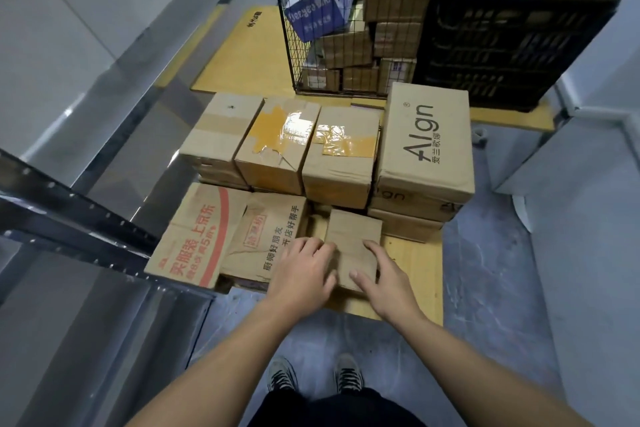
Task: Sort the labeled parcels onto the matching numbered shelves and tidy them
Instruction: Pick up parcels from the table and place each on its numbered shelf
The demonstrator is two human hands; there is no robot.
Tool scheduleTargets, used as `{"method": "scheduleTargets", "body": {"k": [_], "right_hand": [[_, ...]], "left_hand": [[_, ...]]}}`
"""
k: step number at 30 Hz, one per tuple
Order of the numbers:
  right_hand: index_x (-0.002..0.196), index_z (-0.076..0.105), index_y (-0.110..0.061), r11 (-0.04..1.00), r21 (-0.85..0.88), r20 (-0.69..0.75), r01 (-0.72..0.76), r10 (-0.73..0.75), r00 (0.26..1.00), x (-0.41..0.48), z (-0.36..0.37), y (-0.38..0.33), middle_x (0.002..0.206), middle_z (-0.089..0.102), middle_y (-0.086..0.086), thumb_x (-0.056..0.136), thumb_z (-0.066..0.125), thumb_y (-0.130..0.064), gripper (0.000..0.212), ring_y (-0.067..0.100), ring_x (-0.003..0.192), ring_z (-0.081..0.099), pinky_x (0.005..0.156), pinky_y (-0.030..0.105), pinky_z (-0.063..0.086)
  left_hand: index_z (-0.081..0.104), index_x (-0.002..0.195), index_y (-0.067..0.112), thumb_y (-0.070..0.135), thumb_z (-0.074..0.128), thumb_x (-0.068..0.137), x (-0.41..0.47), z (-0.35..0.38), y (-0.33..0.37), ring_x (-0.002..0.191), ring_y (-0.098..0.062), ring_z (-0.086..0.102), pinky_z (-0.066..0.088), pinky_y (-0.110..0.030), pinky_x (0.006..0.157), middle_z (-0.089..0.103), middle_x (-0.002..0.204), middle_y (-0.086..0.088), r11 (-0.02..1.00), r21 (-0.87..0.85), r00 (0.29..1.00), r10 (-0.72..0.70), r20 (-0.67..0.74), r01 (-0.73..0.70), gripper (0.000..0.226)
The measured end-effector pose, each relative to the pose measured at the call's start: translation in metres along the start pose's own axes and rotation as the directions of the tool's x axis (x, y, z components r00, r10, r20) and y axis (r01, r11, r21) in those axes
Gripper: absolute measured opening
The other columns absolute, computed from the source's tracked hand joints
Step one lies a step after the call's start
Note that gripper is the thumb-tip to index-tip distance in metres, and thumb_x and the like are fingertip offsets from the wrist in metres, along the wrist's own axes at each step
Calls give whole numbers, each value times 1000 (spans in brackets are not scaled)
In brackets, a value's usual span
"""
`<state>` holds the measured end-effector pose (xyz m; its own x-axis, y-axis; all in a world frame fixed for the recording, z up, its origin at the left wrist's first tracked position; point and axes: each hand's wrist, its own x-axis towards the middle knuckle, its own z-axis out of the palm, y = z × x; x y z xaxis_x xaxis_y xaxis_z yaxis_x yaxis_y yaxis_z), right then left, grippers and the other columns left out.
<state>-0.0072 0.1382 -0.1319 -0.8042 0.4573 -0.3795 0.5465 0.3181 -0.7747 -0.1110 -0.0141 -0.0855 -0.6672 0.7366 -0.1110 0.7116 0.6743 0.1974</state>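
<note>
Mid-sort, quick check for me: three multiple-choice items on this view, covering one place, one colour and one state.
1. Where is the blue box?
A in the wire basket
B on the floor
C on a chair

2. What colour is the plastic crate?
A black
B red
C white

3. What are the left hand and right hand doing?
A hanging empty
B gripping the small plain box
C lifting the blue box

Answers:
1 A: the box leans inside the basket's wire walls.
2 A: the crate's lattice sides are black.
3 B: one hand is at each side of the box, and the right thumb is on top.
</note>
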Motion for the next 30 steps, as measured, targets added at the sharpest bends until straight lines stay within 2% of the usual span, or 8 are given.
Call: {"method": "scheduleTargets", "body": {"k": [3,8,12,16,20,23,26,30], "right_hand": [[140,37,-54,994,104,-23,-34,37,999,-8,-4,10,140,58,-5,91,69,-42,60,19,121,59,101,42,51],[124,30,-78,970,237,-15,-45,50,999,-12,-3,20,134,54,-16,80,62,-59,58,20,115,63,96,49,54],[125,37,-74,937,350,2,-15,15,1000,-10,-2,22,140,54,-16,76,62,-62,57,17,124,58,103,51,50],[115,51,-65,847,532,-18,-19,34,999,-20,-14,2,135,59,-10,92,69,-37,41,14,120,61,100,47,54],[122,49,-49,781,623,-35,31,-12,999,-32,-20,-14,133,59,-1,97,65,-17,43,13,114,63,84,27,57],[126,49,-45,741,668,-28,69,-68,997,-40,-22,-23,136,57,4,98,64,-14,44,14,117,63,91,30,57],[124,54,-56,719,684,-43,120,-124,991,-45,-26,-33,143,55,3,92,69,-27,46,15,125,60,106,44,50],[125,55,-57,733,655,-68,185,-187,980,-46,-29,-45,143,56,-7,86,70,-35,47,12,131,55,111,46,45]], "left_hand": [[41,137,29,41,48,93,-1,9,9,118,-19,42,41,-34,96,43,135,5,992,-119,999,-24,43,29,46],[38,142,30,33,54,94,-5,22,14,127,-18,41,40,-34,103,37,145,5,903,-402,988,-123,97,151,51],[46,140,26,29,58,90,-10,25,15,126,-15,46,41,-36,104,47,140,6,853,-510,993,-116,20,110,51],[53,134,32,38,55,88,-19,4,20,126,-1,45,39,-23,103,50,134,15,777,-629,988,-80,-131,-21,46],[56,129,35,38,53,89,-29,-19,24,123,-8,52,43,-23,99,57,126,18,619,-782,956,-179,-232,-74,40],[57,126,33,26,57,90,-32,-30,23,120,-8,54,47,-25,97,57,124,10,586,-808,917,-281,-284,-70,37],[54,130,30,25,61,87,-34,-39,22,121,0,52,46,-14,94,54,129,6,493,-870,904,-361,-228,-23,44],[43,144,23,30,62,86,-37,-43,25,123,-6,55,49,-31,100,58,134,8,314,-949,942,-325,-80,27,61]]}}
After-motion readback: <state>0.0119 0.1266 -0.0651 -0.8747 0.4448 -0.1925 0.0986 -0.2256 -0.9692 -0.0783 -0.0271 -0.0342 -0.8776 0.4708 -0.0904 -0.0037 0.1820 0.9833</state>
